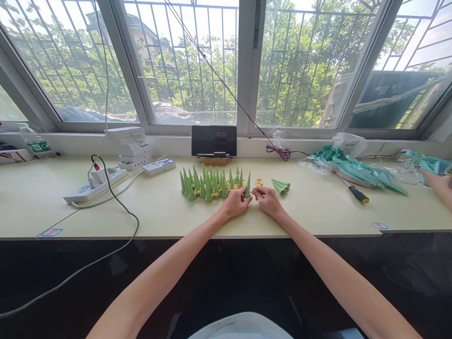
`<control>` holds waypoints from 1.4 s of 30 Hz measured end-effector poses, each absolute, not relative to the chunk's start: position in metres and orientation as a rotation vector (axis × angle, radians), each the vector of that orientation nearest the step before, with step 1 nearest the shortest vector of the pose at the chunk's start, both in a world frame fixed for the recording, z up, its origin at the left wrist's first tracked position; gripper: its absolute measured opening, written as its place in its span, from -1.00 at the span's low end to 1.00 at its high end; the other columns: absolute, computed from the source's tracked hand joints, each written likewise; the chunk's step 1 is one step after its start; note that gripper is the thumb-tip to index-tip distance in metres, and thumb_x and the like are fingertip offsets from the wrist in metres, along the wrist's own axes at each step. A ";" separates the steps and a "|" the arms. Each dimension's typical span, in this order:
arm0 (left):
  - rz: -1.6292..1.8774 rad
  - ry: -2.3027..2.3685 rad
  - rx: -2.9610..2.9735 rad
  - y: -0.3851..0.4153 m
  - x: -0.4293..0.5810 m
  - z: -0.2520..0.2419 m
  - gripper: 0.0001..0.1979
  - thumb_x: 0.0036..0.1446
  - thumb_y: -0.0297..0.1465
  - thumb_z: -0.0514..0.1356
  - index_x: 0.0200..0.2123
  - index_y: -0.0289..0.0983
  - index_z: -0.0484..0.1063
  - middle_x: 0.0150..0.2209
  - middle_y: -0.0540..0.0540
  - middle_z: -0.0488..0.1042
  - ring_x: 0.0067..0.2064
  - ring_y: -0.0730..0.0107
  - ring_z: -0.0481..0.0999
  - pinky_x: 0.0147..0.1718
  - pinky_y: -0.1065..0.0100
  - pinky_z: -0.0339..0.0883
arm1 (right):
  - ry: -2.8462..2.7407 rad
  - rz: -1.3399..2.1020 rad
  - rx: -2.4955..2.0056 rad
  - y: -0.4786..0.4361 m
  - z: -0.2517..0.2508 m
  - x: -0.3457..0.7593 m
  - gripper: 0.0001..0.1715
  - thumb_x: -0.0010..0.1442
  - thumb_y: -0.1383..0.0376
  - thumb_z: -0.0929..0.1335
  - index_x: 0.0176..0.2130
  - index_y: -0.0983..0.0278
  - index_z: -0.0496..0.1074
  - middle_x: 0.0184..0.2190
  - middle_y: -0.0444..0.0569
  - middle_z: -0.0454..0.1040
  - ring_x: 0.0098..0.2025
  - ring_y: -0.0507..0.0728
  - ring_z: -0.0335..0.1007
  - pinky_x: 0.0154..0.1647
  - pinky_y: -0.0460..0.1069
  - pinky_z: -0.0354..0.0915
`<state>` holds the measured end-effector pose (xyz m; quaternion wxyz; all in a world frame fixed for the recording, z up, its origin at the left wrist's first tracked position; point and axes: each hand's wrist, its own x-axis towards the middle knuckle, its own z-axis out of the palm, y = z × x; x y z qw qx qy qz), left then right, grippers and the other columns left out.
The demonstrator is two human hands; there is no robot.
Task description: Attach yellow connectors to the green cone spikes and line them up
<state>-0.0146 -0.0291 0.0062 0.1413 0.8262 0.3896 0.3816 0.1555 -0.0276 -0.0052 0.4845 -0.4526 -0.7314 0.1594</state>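
My left hand is closed around the base of an upright green cone, steadying it on the table. Close beside it, my right hand has its fingertips pinched together near the cone's foot; whatever is between them is too small to make out. Many more green cones stand in a tight group to the left, with small yellow pieces among and on them. Just behind my right fingers lies a little pile of yellow pieces. A few loose cones lie on their sides to the right.
A phone-like black screen stands behind the cones. On the left are a power strip, cables and stacked white boxes. To the right lie a screwdriver and green strips; another person's hand reaches in there.
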 end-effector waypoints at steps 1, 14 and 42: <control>1.104 1.125 2.379 -0.029 -0.014 0.006 -0.85 0.09 -0.30 0.17 -0.41 -0.26 0.30 -0.60 0.05 0.34 -0.55 0.46 0.30 -0.48 0.40 0.15 | -1.782 0.371 -1.105 -0.028 -0.006 0.155 -0.67 0.19 0.18 0.25 -0.52 0.27 0.38 -0.58 -0.09 0.37 -0.50 0.04 0.17 -0.41 -0.05 0.13; 1.112 1.074 2.402 -0.027 -0.016 0.005 -0.89 0.08 -0.36 0.20 -0.35 -0.27 0.33 -0.58 0.07 0.35 -0.55 0.50 0.32 -0.45 0.42 0.19 | -1.760 0.614 -1.091 -0.024 -0.003 0.158 -0.65 0.12 0.15 0.24 -0.59 0.27 0.28 -0.64 -0.12 0.27 -0.53 0.03 0.14 -0.44 -0.06 0.11; 1.078 1.095 2.394 -0.026 -0.017 0.005 -0.87 0.08 -0.34 0.20 -0.36 -0.29 0.36 -0.60 0.05 0.34 -0.55 0.48 0.31 -0.49 0.42 0.16 | -1.803 0.417 -1.082 -0.028 -0.005 0.155 -0.65 0.15 0.20 0.24 -0.60 0.27 0.28 -0.63 -0.12 0.29 -0.51 0.02 0.12 -0.44 -0.06 0.07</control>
